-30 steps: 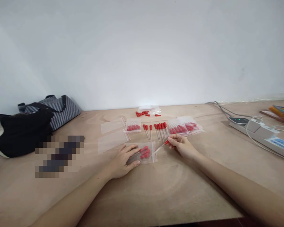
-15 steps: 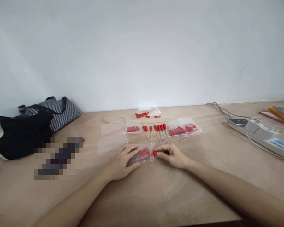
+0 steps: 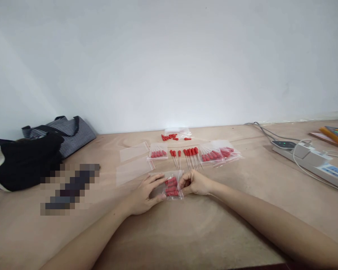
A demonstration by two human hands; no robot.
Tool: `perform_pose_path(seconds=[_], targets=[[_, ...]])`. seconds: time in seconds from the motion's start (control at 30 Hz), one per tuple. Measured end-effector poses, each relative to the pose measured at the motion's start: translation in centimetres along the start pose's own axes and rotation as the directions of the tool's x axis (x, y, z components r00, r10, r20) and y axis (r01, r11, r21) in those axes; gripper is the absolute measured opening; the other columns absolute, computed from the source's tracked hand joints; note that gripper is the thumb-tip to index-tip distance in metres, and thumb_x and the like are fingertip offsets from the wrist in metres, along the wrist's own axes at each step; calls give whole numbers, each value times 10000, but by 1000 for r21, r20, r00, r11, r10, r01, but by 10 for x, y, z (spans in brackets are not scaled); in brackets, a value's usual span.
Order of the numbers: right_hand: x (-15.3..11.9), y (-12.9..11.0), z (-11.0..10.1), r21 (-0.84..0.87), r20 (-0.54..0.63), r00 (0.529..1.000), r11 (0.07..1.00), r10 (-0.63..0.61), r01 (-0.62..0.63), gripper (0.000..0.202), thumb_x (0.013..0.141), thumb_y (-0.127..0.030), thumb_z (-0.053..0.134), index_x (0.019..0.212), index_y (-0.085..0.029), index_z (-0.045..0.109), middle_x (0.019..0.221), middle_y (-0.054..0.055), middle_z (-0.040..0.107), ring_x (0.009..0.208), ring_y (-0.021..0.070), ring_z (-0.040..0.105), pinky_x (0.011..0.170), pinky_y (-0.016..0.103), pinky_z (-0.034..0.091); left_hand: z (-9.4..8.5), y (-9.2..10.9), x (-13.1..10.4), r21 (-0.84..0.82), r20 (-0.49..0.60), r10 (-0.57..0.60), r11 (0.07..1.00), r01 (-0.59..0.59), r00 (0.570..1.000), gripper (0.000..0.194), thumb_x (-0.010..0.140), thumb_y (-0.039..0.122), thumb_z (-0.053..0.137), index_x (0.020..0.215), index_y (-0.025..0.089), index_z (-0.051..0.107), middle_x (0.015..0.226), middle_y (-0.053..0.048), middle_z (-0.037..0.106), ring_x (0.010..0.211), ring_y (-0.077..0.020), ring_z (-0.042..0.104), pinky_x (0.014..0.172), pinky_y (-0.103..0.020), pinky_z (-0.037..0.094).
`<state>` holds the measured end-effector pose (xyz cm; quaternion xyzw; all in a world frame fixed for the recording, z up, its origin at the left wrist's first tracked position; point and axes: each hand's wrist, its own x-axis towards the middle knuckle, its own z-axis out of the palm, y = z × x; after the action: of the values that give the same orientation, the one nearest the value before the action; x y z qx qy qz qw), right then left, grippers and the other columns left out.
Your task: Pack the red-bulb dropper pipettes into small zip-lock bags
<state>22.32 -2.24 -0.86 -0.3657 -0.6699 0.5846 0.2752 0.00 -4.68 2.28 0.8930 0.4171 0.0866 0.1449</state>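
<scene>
A clear zip bag (image 3: 159, 192) with several red-bulbed droppers (image 3: 171, 186) inside lies flat on the table between my hands. My left hand (image 3: 148, 193) rests over the bag's left part, fingers spread and thumb apart, steadying it. At the bag's right, zip-strip end, my right hand (image 3: 195, 183) has its fingers pinched together on the edge; the fingertips are partly hidden. Just beyond lie loose droppers (image 3: 190, 152) in a row, with a few more droppers (image 3: 174, 153) to their left. Filled zip bags (image 3: 211, 153) lie at the right of the row, and another filled bag (image 3: 157, 150) at its left.
Flat zip bags (image 3: 133, 170) lie left of centre. Loose red bulbs (image 3: 169, 137) sit by a plastic bag (image 3: 178, 131) near the wall. At the right are a power strip (image 3: 312, 161) with cables and a yellow case (image 3: 336, 135); at the left, dark bags (image 3: 25, 159) and a blurred-out item (image 3: 73, 187).
The red dropper bulb that my right hand held at the bag's opening is now inside with the others. My right hand has shifted slightly left onto the bag's edge. My left hand stays put.
</scene>
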Motion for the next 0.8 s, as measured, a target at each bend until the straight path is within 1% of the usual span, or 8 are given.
perform_pose_path(seconds=[0.17,0.23,0.3,0.37,0.43,0.47,0.6,0.8], targets=[[-3,4,-3,-110,-75,993,991,-90,82,110,580,-235,653,632,-141,628,531,-34,559,470,52,465,468,171,366,0,-2,0,30,15,11,999,-12,1000,450,856,395,398,1273,232,355,1328,-80,356,1222,-229,300,1017,-468,184],[-2,-2,-10,-171,-8,1000,985,-21,19,96,601,-212,631,664,-139,628,526,-29,566,455,60,483,448,170,372,2,-3,0,43,9,30,999,-30,1000,460,850,402,409,1277,244,346,1326,-78,358,1224,-226,298,1023,-479,147],[5,-14,-22,-261,-7,998,963,62,-62,99,640,-180,583,714,-133,630,552,-11,596,451,77,518,447,182,397,3,-3,1,46,1,40,998,-40,999,452,850,396,411,1275,257,346,1320,-72,366,1218,-221,308,1024,-479,142],[18,-27,-34,-438,-229,973,893,-2,-101,144,681,-136,516,771,-133,629,641,14,639,489,87,555,485,185,418,3,-3,1,48,-4,37,998,-36,999,445,847,388,421,1268,262,355,1314,-70,375,1213,-224,317,1020,-485,145],[38,-39,-44,-667,-447,889,699,-96,-260,160,704,-128,491,770,-143,636,754,40,664,649,109,602,602,183,435,3,-3,0,46,-6,27,999,-27,1000,439,843,385,431,1260,264,366,1309,-68,382,1205,-233,328,1013,-499,145],[48,-42,-47,-684,-490,866,661,-100,-310,171,712,-125,481,781,-129,637,815,76,664,739,140,609,652,201,436,2,-2,0,43,-7,24,999,-23,1000,437,841,386,435,1256,266,370,1307,-67,386,1200,-238,335,1010,-507,145],[85,-41,-45,-679,-585,809,576,-51,-455,199,720,-130,487,848,-67,626,899,193,632,864,237,598,695,271,439,1,0,-1,33,-17,19,999,-19,1000,434,831,386,451,1244,269,386,1301,-61,396,1191,-250,349,1003,-518,151],[104,-33,-32,-667,-609,793,530,17,-524,205,734,-151,512,910,-89,597,974,190,606,906,239,585,709,275,436,2,-1,-1,24,-30,27,999,-27,999,433,827,371,458,1242,265,392,1277,-61,421,1176,-251,366,1000,-517,166]])
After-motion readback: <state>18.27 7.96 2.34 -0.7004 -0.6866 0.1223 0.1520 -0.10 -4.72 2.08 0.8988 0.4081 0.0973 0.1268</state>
